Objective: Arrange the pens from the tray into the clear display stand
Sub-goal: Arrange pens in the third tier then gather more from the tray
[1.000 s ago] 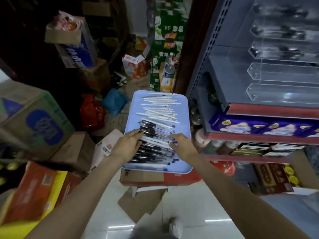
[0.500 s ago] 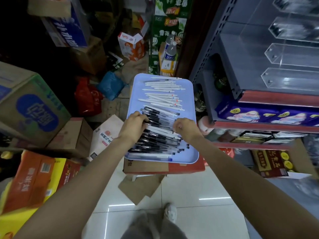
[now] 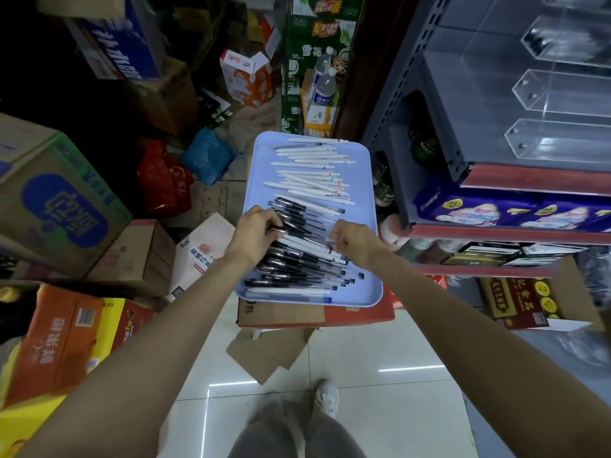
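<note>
From the head view, my left hand (image 3: 254, 234) and my right hand (image 3: 355, 241) each curled their fingers round opposite ends of black pens (image 3: 304, 226) on the blue tray (image 3: 372, 200) at frame centre; the clear display stand (image 3: 562, 94) stood upper right.

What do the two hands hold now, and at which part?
Both hands grip black pens lying on the tray: the left hand at their left ends, the right hand at their right ends. How many pens cannot be told.
</note>
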The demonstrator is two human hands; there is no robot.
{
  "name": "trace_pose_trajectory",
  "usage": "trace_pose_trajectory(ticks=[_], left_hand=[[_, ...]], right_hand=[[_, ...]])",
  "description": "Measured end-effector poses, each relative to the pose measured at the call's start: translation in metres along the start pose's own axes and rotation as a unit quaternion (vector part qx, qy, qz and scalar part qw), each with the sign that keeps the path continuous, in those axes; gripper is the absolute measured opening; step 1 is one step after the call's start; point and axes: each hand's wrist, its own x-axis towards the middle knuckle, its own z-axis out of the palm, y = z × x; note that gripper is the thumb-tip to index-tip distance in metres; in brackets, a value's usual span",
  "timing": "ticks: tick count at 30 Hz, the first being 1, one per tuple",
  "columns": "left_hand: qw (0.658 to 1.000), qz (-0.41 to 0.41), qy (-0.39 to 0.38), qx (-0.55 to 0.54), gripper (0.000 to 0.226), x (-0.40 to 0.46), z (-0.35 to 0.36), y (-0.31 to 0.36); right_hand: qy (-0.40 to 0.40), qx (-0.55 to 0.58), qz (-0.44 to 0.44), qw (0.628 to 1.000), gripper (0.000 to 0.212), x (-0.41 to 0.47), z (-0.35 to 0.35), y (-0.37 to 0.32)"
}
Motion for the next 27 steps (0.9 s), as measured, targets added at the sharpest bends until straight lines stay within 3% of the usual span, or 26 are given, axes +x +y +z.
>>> trace_pose_trajectory(ticks=[4, 7, 10, 13, 16, 21, 27], left_hand=[[0.998, -0.013, 0.020, -0.061, 0.014, -0.005, -0.003, 0.003], [0.983, -0.042, 0.050, -0.172, 0.016, -0.008, -0.008, 0.008], [0.936, -0.117, 0.081, -0.321, 0.031, -0.010, -0.012, 0.024], [0.890, -0.153, 0.020, -0.428, 0.028, -0.006, -0.011, 0.054], [0.884, -0.128, -0.069, -0.445, 0.018, 0.002, -0.004, 0.095], [0.880, -0.054, -0.006, -0.472, 0.016, 0.023, 0.009, 0.178], [0.876, 0.042, 0.008, -0.481, 0.012, 0.048, 0.047, 0.298]], right_hand=[[0.041, 0.015, 0.003, 0.999, 0.024, -0.005, 0.000, -0.002], [0.099, 0.051, -0.005, 0.994, 0.028, -0.013, -0.004, -0.002], [0.137, 0.097, -0.030, 0.985, 0.022, -0.023, -0.011, -0.001], [0.151, 0.206, -0.023, 0.967, 0.017, -0.035, -0.023, 0.001], [0.148, 0.316, -0.031, 0.937, 0.021, -0.052, -0.046, 0.000], [0.133, 0.469, -0.040, 0.872, 0.014, -0.083, -0.100, 0.023], [0.190, 0.476, -0.087, 0.854, 0.012, -0.112, -0.182, 0.101]])
